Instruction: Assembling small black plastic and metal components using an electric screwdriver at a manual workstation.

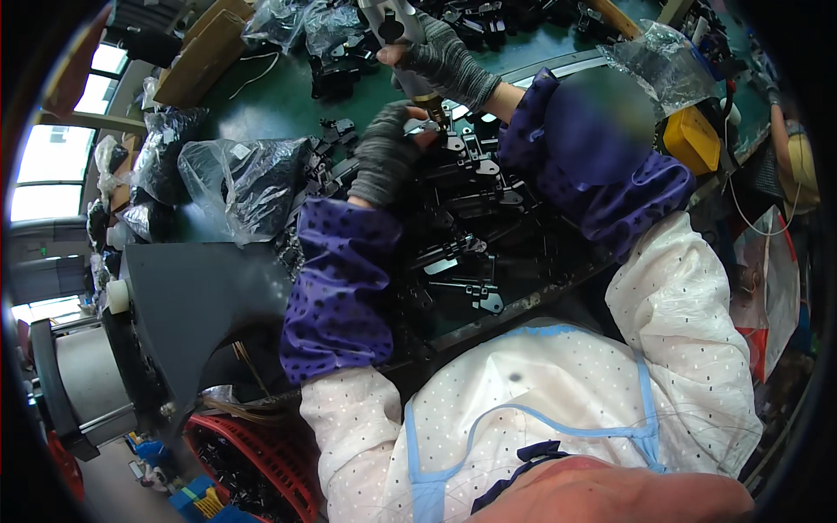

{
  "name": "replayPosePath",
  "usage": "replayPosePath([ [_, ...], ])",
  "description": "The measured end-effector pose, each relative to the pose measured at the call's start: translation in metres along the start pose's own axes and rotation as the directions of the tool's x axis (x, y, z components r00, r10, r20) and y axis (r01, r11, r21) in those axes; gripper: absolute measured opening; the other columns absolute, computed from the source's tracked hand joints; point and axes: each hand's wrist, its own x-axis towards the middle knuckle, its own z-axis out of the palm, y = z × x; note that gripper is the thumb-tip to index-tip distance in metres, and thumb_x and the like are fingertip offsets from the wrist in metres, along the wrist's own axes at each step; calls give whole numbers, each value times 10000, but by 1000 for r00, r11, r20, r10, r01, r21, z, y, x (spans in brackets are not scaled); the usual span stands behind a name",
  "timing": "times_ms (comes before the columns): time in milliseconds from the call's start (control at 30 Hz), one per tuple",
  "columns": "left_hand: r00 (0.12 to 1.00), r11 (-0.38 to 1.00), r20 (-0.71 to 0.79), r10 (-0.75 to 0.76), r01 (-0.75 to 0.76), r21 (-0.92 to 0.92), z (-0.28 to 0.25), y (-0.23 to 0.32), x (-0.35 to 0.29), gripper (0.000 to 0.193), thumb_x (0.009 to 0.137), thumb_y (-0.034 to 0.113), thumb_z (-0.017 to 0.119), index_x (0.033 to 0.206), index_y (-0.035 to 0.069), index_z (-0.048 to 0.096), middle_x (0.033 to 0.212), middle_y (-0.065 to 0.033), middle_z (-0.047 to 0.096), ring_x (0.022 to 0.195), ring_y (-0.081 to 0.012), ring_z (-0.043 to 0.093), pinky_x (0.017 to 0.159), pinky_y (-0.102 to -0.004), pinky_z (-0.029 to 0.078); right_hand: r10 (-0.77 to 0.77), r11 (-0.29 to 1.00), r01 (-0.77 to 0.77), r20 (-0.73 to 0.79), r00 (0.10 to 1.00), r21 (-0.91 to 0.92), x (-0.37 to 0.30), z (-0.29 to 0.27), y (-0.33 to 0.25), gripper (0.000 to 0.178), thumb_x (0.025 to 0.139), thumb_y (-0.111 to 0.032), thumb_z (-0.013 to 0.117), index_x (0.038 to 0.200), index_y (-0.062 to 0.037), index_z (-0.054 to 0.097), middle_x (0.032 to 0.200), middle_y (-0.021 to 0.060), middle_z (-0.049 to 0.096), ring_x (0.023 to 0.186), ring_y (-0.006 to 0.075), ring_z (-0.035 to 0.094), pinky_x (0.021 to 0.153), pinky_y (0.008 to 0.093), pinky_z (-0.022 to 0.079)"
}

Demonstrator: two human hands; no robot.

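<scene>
Driver (418,86), dark round mark (390,32), in right grip (446,65) over metal parts (476,160)

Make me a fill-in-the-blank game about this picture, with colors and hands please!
1. Of the right hand and the left hand, the one gripping the silver tool by its body is the ____ hand.
2. Both hands wear gray ____ that leave the fingertips bare.
3. The dark-spotted sleeve covers are colored ____.
4. The basket at the lower left is colored ____.

Missing words: right; gloves; purple; red.
</scene>
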Motion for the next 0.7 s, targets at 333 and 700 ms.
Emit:
replayPosePath([
  [333, 965, 972, 144, -219, 228, -52, 25, -21, -15, 293, 587, 93, 781, 806, 61, 589, 759, -76, 615, 690, -213, 615, 615, -299, 486, 81, 993, -75, -58, 995, 95, 14, -4, 38, 970, 700, -538, 618, 1397, -58, 142, 973, 55, 506, 777, 130, 467, 664, 286, 425],
  [700, 968, 979, 159, -194, 201, -34, 24, -14, -14, 246, 649, 88, 755, 776, 37, 549, 726, -63, 607, 689, -168, 595, 638, -298, 470, 60, 997, -62, -44, 997, -42, -1, -2, 15, 943, 730, -494, 602, 1405, -71, 97, 776, 43, 534, 614, 117, 494, 547, 286, 427],
])
